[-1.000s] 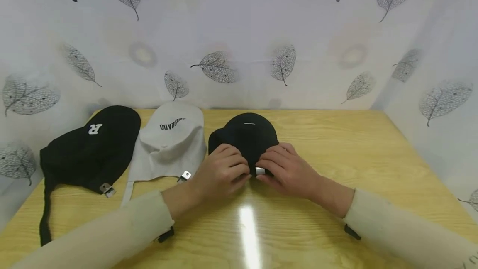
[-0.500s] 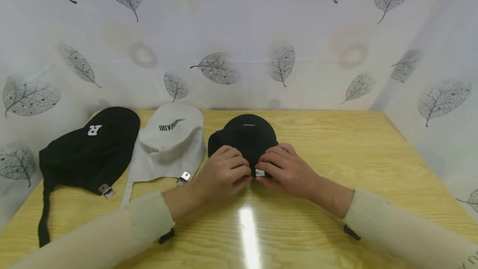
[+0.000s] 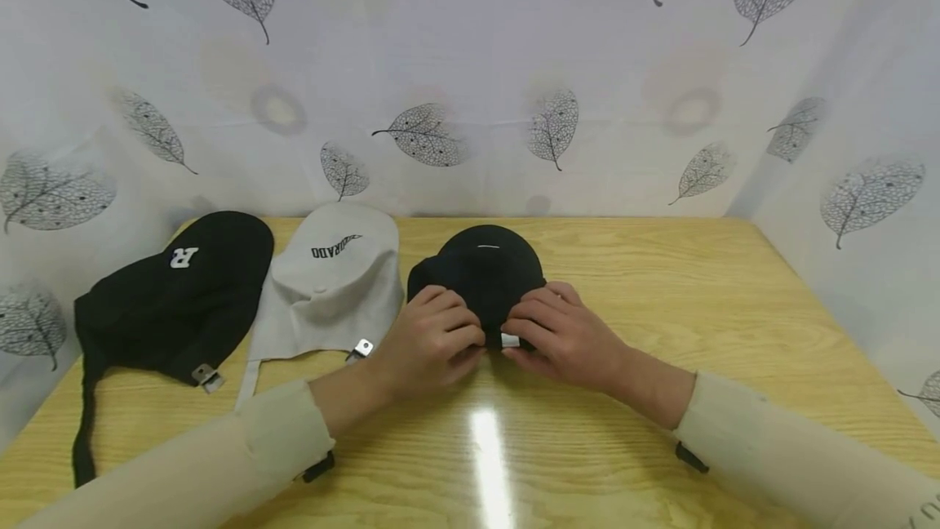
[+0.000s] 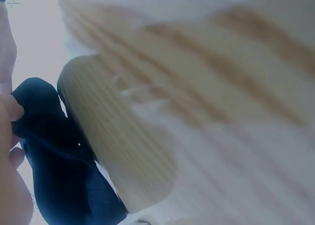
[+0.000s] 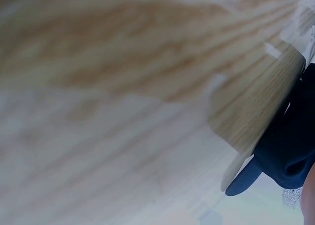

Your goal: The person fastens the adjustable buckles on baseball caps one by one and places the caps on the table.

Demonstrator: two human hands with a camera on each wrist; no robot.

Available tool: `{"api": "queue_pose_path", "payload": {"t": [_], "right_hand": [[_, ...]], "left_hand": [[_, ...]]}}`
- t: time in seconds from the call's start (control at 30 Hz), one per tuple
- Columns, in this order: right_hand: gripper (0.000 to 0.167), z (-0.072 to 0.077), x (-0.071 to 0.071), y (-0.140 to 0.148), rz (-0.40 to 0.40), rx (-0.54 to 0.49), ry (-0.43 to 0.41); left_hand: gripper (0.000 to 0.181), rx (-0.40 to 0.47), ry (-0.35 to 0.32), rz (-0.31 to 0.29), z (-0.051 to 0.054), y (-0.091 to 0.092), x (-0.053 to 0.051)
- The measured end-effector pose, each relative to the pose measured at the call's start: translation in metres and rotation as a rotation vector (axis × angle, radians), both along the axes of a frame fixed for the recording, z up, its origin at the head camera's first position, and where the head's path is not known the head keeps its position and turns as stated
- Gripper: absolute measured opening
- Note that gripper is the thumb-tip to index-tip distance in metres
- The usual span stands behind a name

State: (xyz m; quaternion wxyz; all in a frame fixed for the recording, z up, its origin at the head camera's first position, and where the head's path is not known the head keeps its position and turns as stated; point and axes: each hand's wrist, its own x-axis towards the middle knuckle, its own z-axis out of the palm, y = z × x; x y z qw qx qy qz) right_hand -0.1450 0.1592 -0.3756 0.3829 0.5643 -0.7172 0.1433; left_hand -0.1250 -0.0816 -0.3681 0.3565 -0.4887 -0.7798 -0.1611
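Observation:
A small black cap (image 3: 490,268) lies on the table in front of me, its rounded brim toward the back wall and a short white line on it. My left hand (image 3: 441,337) grips its near left edge with curled fingers. On the near right edge, my right hand (image 3: 565,337) pinches the cap beside a small silver-white piece (image 3: 510,340), whose kind is unclear. The fingers hide most of the near edge. Dark cap fabric also shows at the left of the left wrist view and the right of the right wrist view.
Left of the black cap lies a light grey cap (image 3: 338,284) with dark lettering, a metal clasp (image 3: 361,349) and a strap. Farther left is a larger black cap (image 3: 184,300) with a white R, a clasp (image 3: 208,377) and a long strap. Leaf-patterned cloth (image 3: 477,47) stands behind the table.
My left hand has shifted slightly left, widening the gap between it and the right hand. The right hand keeps its grip, and the caps stay in place.

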Motion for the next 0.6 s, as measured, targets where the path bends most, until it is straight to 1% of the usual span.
{"api": "queue_pose_path", "payload": {"t": [0.2,0.4,0.6], "right_hand": [[0.022,-0.0003,0.0001,-0.0004,-0.001,0.004,0.002],[0.023,-0.0001,0.0007,0.0002,0.001,0.003,0.003],[0.024,-0.0004,0.0007,0.0004,-0.002,0.01,0.005]], "left_hand": [[0.009,-0.006,0.006,-0.01,-0.0016,0.0003,0.0],[0.007,0.006,0.022,-0.018,-0.0014,0.003,-0.0004],[0.007,0.011,0.043,-0.01,-0.001,0.0069,-0.0003]]}}
